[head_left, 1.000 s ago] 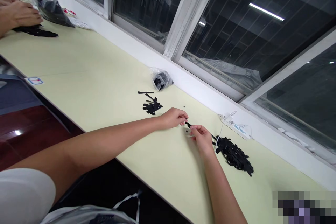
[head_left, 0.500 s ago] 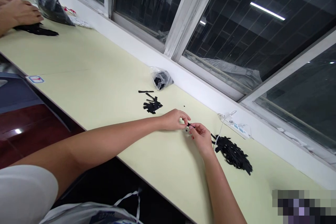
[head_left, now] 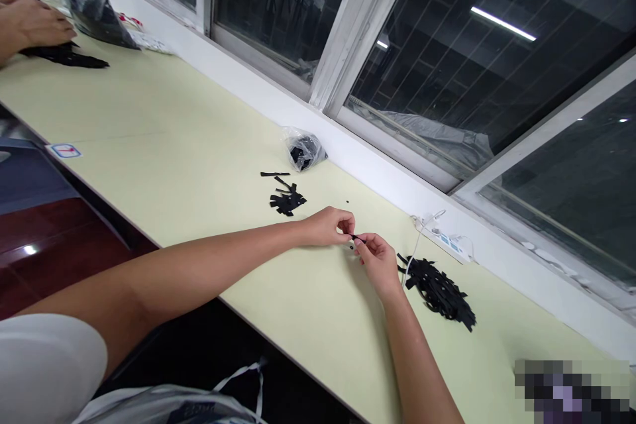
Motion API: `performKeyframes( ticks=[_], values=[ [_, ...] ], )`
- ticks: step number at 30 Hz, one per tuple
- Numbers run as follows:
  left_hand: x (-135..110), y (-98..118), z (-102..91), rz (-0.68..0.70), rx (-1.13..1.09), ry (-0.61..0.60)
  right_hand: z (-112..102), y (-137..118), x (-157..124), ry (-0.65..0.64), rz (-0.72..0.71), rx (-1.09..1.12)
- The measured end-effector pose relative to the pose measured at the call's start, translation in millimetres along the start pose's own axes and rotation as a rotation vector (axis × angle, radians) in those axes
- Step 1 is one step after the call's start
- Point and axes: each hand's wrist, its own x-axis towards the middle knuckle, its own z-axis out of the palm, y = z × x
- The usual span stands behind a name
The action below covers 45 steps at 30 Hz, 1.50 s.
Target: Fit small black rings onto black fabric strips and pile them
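Observation:
My left hand (head_left: 332,225) and my right hand (head_left: 378,260) meet over the pale table (head_left: 298,305), fingertips almost touching. Between them is a short black strip (head_left: 356,237), pinched at each end; most of it is hidden by the fingers. A small black dot-like piece (head_left: 352,248) shows just under the strip. To the right of my right hand lies a large heap of black strips (head_left: 440,291). A smaller pile of black strips (head_left: 288,200) is beyond my left forearm, with one single strip (head_left: 275,174) beside it.
A clear plastic bag with black pieces (head_left: 304,149) stands against the white ledge. A power strip (head_left: 450,245) with a white cable (head_left: 415,248) lies by the right heap. Another person's hand (head_left: 37,23) rests on black material at the far left, near a larger bag (head_left: 97,13).
My left hand's fingertips have closed in on my right hand's, and less of the black strip shows between them. The piles on the table look the same.

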Motion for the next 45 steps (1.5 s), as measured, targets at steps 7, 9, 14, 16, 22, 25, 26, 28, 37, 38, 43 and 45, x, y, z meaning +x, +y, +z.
performKeyframes(
  ticks=[7,9,14,16,22,25,26,28,37,38,43,45],
  values=[
    [1.4,-0.2,2.0,0.011,-0.035,0.051,0.1,-3.1,-1.6,0.001,-0.009,-0.024],
    [1.9,0.7,3.1,-0.002,-0.045,0.078,0.8,-4.9,-2.0,-0.001,-0.005,-0.033],
    [2.7,2.4,3.7,-0.003,-0.058,0.119,1.8,-6.1,-2.0,0.000,0.001,-0.041],
    [2.8,2.7,1.7,-0.002,-0.045,0.131,-0.7,-4.9,-1.9,0.014,-0.010,-0.107],
    [2.7,4.9,-5.6,0.001,0.006,0.122,-12.3,2.3,-1.1,0.030,-0.168,-0.611],
    [2.4,5.2,-5.8,0.026,0.060,0.105,-12.4,5.0,0.5,-0.038,-0.192,-0.685],
    [2.4,5.0,-5.5,0.038,0.083,0.096,-11.5,5.5,1.1,-0.049,-0.194,-0.699],
    [2.3,4.1,-5.3,0.063,0.125,0.074,-9.5,6.0,2.2,-0.056,-0.196,-0.722],
    [2.6,2.0,-7.9,0.106,0.246,0.014,-0.6,2.3,-0.3,-0.055,-0.230,-0.852],
    [2.6,1.9,-8.1,0.100,0.259,0.010,0.8,0.7,-1.3,-0.057,-0.237,-0.866],
    [3.0,-2.1,-9.0,0.088,0.303,0.007,6.5,-8.4,-6.5,-0.075,-0.234,-0.887],
    [3.2,-3.7,-9.5,0.081,0.309,0.009,5.7,-12.1,-8.2,-0.089,-0.228,-0.867]
  ],
)
